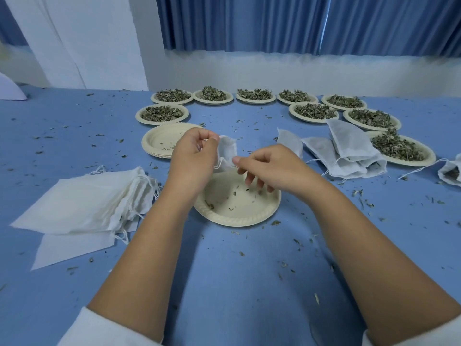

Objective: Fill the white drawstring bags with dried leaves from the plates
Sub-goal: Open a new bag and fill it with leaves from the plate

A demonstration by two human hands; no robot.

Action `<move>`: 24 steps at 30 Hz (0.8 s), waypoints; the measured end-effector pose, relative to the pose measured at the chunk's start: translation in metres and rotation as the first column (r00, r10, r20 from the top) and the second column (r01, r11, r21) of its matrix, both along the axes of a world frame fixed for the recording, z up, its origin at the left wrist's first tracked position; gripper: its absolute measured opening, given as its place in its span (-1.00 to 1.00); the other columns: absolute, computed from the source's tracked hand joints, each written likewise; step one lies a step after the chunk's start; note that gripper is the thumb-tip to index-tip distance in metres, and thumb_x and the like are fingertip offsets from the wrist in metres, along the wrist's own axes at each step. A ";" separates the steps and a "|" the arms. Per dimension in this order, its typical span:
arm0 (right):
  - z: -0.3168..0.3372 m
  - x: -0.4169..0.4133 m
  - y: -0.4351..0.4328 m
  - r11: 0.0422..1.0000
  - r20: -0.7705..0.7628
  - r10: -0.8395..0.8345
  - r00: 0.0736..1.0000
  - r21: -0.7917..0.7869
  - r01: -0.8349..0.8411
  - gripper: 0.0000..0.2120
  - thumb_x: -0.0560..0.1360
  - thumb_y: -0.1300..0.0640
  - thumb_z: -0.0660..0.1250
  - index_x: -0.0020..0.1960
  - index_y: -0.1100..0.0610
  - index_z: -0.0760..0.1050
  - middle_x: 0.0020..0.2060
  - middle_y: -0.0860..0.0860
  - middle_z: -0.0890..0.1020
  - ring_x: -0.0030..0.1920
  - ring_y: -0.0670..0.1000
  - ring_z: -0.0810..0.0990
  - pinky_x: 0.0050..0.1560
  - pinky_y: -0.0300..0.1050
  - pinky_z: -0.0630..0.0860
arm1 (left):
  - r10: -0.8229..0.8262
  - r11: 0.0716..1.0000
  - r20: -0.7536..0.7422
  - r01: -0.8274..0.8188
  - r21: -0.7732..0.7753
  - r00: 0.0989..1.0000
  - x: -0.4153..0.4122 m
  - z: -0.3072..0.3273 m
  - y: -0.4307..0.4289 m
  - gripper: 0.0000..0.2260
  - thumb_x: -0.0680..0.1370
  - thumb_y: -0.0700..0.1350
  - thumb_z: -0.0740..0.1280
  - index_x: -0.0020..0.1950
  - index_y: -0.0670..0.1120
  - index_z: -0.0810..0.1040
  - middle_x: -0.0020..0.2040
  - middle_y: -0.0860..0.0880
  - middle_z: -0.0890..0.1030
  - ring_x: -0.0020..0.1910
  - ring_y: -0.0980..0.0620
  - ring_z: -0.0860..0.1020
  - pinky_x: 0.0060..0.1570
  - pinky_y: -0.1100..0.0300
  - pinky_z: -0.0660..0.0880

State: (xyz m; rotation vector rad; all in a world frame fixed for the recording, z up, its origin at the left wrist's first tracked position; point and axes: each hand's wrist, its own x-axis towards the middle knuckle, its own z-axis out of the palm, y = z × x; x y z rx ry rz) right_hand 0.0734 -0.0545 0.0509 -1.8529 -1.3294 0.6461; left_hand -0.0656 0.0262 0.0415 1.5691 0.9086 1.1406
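Head view: left hand (193, 156) pinches white bag (228, 148) by top. Right hand (272, 166) pinches same bag's lower edge. Bag hangs between hands, over empty plate (237, 218). Nearest leafy plate (430, 156) lies far right, closer to right hand.

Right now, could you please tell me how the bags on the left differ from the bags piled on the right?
The left bags lie flat and look empty; the right bags are puffed out, seemingly filled. The left bags form a neat overlapping stack, while the right bags are heaped loosely, one resting against a plate of leaves. Both are white fabric with drawstrings.
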 end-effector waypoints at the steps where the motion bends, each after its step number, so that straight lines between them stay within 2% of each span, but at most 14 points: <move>1: 0.000 -0.001 -0.001 0.998 -0.004 0.043 0.999 -0.042 -0.043 -0.70 0.50 -0.16 0.36 -0.21 0.05 0.65 -0.35 -0.07 0.69 -0.44 -0.15 0.57 -0.49 -0.33 0.41 | 0.001 1.000 -0.002 -0.001 0.003 1.000 0.000 0.000 0.000 -0.88 0.62 -0.09 0.26 -0.10 0.03 0.52 -0.28 0.02 0.51 -0.30 0.09 0.45 -0.23 0.21 0.38; 4: -0.001 -0.003 -0.002 0.995 0.003 0.096 0.995 -0.026 -0.096 -0.80 0.52 0.00 0.38 -0.22 0.05 0.66 -0.33 -0.06 0.70 -0.44 -0.16 0.56 -0.48 -0.32 0.41 | -0.001 1.000 -0.007 0.001 0.003 1.000 0.000 -0.001 0.000 -0.89 0.62 -0.10 0.27 -0.10 0.03 0.52 -0.31 0.04 0.50 -0.33 0.11 0.45 -0.25 0.22 0.39; 7: -0.002 -0.001 0.001 0.992 0.007 0.034 0.999 0.120 -0.035 -0.82 0.53 0.06 0.37 -0.21 0.04 0.66 -0.37 -0.06 0.68 -0.43 -0.12 0.53 -0.46 -0.30 0.42 | -0.026 1.000 -0.027 0.026 0.010 0.999 0.000 -0.002 0.000 -0.88 0.61 -0.14 0.26 -0.10 0.01 0.52 -0.33 0.02 0.49 -0.40 0.14 0.43 -0.30 0.24 0.40; 9: -0.003 0.001 0.003 0.975 0.027 0.000 1.000 0.221 -0.006 -0.81 0.55 0.08 0.36 -0.20 0.04 0.67 -0.40 -0.03 0.67 -0.41 -0.07 0.53 -0.39 -0.20 0.48 | -0.051 0.998 -0.066 0.053 0.038 0.997 0.002 -0.003 -0.001 -0.87 0.60 -0.17 0.25 -0.11 0.01 0.52 -0.34 0.01 0.48 -0.43 0.15 0.42 -0.35 0.27 0.38; 11: -0.004 0.001 0.003 0.964 0.067 -0.004 0.998 0.267 -0.014 -0.80 0.55 0.08 0.35 -0.21 0.04 0.66 -0.43 0.02 0.64 -0.46 -0.13 0.50 -0.41 -0.23 0.45 | -0.077 0.995 -0.093 0.083 0.064 0.993 0.003 -0.003 -0.002 -0.86 0.61 -0.17 0.26 -0.12 0.00 0.52 -0.37 0.00 0.47 -0.46 0.16 0.41 -0.39 0.30 0.38; 13: -0.005 -0.001 0.002 0.972 0.113 0.031 0.993 0.228 -0.056 -0.78 0.55 0.07 0.34 -0.24 0.05 0.65 -0.49 0.01 0.60 -0.52 -0.19 0.46 -0.45 -0.32 0.38 | -0.095 0.991 -0.102 0.103 0.080 0.990 0.004 -0.003 -0.003 -0.87 0.61 -0.17 0.27 -0.12 -0.01 0.52 -0.39 0.01 0.47 -0.50 0.19 0.40 -0.43 0.36 0.37; 18: -0.008 -0.004 0.002 0.993 0.195 0.074 0.978 0.072 -0.090 -0.79 0.51 0.08 0.31 -0.27 0.06 0.61 -0.49 -0.06 0.61 -0.47 -0.14 0.50 -0.27 -0.09 0.53 | -0.142 0.984 -0.116 0.153 0.092 0.983 0.005 -0.004 -0.005 -0.88 0.61 -0.15 0.28 -0.11 -0.01 0.53 -0.42 0.04 0.47 -0.50 0.18 0.40 -0.46 0.39 0.34; 24: -0.007 -0.004 0.000 0.997 0.221 0.055 0.974 0.046 -0.067 -0.80 0.48 0.12 0.32 -0.30 0.07 0.61 -0.55 -0.09 0.58 -0.49 -0.14 0.50 -0.30 -0.16 0.51 | -0.174 0.978 -0.116 0.185 0.096 0.978 0.005 -0.003 -0.007 -0.90 0.61 -0.17 0.28 -0.08 -0.04 0.54 -0.49 0.11 0.47 -0.54 0.24 0.39 -0.49 0.43 0.30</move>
